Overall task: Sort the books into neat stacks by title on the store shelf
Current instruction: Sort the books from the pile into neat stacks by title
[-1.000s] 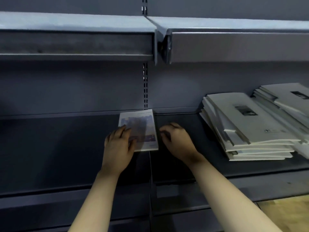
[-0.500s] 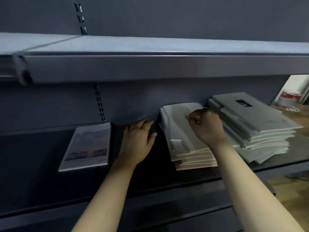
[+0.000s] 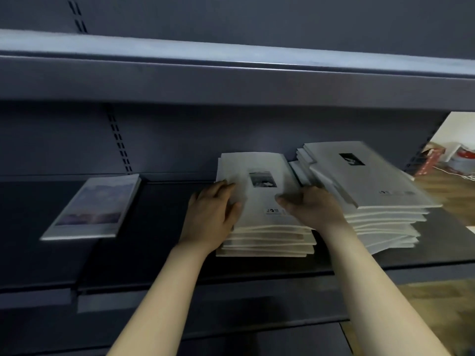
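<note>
A stack of white books (image 3: pixel 267 240) lies on the dark shelf (image 3: pixel 154 255); its top book (image 3: pixel 259 165) has a small dark picture on the cover. My left hand (image 3: pixel 213 214) grips that book's left edge, thumb on the cover. My right hand (image 3: pixel 312 208) holds its right side, fingers curled over the cover. A second, messier stack of white books (image 3: pixel 365 176) leans just to the right, touching the first. A single book with a purple landscape cover (image 3: pixel 95 206) lies alone further left.
An upper shelf (image 3: pixel 231 80) overhangs the books, leaving limited height. The slotted upright (image 3: pixel 119 145) runs down the back panel. Past the shelf's right end are a wooden floor (image 3: pixel 449 196) and red and white containers (image 3: pixel 462 156).
The view has shifted right, away from the landscape book. My left hand has moved from the bare shelf to the stack's left edge. My right hand has slid down to the top book's right side.
</note>
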A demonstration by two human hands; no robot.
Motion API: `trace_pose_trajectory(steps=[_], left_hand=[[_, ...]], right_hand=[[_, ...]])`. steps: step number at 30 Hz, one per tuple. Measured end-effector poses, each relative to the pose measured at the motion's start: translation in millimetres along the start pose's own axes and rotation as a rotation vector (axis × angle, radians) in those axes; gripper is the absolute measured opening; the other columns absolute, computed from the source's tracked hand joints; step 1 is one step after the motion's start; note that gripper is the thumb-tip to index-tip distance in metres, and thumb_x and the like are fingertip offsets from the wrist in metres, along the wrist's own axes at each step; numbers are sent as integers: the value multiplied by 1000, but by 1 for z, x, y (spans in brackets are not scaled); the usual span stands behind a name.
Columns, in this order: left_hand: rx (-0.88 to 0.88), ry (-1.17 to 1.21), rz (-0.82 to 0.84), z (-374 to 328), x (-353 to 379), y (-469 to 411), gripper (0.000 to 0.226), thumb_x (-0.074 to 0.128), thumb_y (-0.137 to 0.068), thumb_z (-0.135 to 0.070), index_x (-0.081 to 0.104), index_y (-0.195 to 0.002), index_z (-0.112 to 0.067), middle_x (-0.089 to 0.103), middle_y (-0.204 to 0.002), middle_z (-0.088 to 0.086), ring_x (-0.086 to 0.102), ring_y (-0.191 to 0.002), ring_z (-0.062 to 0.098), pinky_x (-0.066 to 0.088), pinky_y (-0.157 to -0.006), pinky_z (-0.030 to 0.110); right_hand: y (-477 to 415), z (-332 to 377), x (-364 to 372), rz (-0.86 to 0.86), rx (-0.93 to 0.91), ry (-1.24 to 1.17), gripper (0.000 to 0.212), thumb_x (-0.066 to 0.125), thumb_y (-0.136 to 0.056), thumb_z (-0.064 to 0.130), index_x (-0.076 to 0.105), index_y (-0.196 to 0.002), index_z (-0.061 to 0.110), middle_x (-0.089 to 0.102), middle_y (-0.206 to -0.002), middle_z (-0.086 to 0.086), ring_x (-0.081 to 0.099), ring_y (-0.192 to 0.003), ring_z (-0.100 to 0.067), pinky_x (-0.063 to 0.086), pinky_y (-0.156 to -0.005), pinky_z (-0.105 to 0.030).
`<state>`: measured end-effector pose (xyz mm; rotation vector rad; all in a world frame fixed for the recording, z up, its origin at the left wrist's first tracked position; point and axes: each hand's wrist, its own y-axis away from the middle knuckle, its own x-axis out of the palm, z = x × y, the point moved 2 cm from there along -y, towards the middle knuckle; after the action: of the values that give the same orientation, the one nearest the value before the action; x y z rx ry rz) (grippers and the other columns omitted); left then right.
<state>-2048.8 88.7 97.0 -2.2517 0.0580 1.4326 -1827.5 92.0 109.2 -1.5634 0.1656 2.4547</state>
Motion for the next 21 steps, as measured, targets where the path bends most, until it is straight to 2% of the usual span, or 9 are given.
trace_pose_trajectory(steps=[6, 11, 12, 13, 15, 16, 17, 19, 21], left_hand=[[-36, -15, -16, -2, -2, 2, 48, 38, -98, -40, 36, -143, -24, 34, -149, -4, 32, -134, 20, 18, -109, 35], [-62, -39, -48, 0, -4, 5, 47, 38, -98, -40, 37, -143, -25, 37, -147, -4, 35, -131, 21, 19, -107, 33], [-64, -40, -57, 0, -5, 5, 47, 39, -98, -39, 38, -142, -25, 38, -146, -3, 36, -131, 21, 19, -107, 33], [-68, -42, -65, 1, -6, 6, 47, 39, -98, -39, 39, -142, -24, 39, -146, -3, 37, -131, 21, 19, -106, 33], [-73, -47, -84, 1, -8, 6, 46, 39, -98, -39, 39, -141, -23, 40, -145, -2, 38, -130, 22, 19, -106, 33], [-75, -49, -93, 2, -9, 7, 46, 40, -98, -38, 40, -141, -23, 40, -145, -2, 38, -129, 22, 19, -106, 32], [-77, -48, -105, 3, -10, 8, 46, 40, -98, -38, 40, -141, -22, 41, -145, -1, 39, -129, 22, 19, -106, 33], [-66, -43, -136, 4, -12, 11, 47, 40, -98, -39, 42, -140, -20, 41, -145, -1, 39, -129, 22, 20, -106, 32], [-65, -20, -150, 5, -17, 14, 51, 36, -97, -47, 41, -141, -21, 40, -146, -2, 37, -131, 20, 19, -106, 29]], right_hand=[[1, -1, -6, 86, 14, -33, 65, 54, -83, 68, 64, -98, 5, 65, -107, -13, 59, -105, -29, 47, -84, -33], [-5, -10, -1, 46, 34, -281, 106, 67, -47, 84, 57, -124, 13, 62, -121, -7, 59, -111, -26, 52, -93, -41], [-9, -13, 1, 49, 31, -314, 105, 66, -50, 83, 54, -128, 14, 61, -121, -6, 59, -111, -26, 51, -93, -42], [-10, -13, 1, 51, 27, -342, 90, 66, -63, 76, 53, -125, 12, 62, -117, -5, 59, -108, -26, 50, -90, -39], [-6, -13, -5, 22, 3, -420, 36, 57, -91, 48, 57, -102, 14, 61, -92, -4, 58, -90, -23, 44, -71, -29], [-8, -14, -6, 11, -5, -513, 21, 53, -96, 38, 56, -92, 18, 58, -81, -1, 56, -80, -20, 38, -63, -26], [-7, -13, -8, 21, 14, -624, 16, 54, -97, 33, 56, -88, 20, 59, -78, 1, 56, -76, -17, 37, -60, -25], [-8, -8, -9, 15, 51, -855, 14, 63, -92, 33, 59, -96, 20, 67, -90, -3, 64, -84, -20, 48, -71, -30], [-12, 0, -8, -11, 87, -1006, 36, 71, -81, 37, 60, -109, 16, 69, -104, -10, 66, -96, -32, 53, -88, -46]])
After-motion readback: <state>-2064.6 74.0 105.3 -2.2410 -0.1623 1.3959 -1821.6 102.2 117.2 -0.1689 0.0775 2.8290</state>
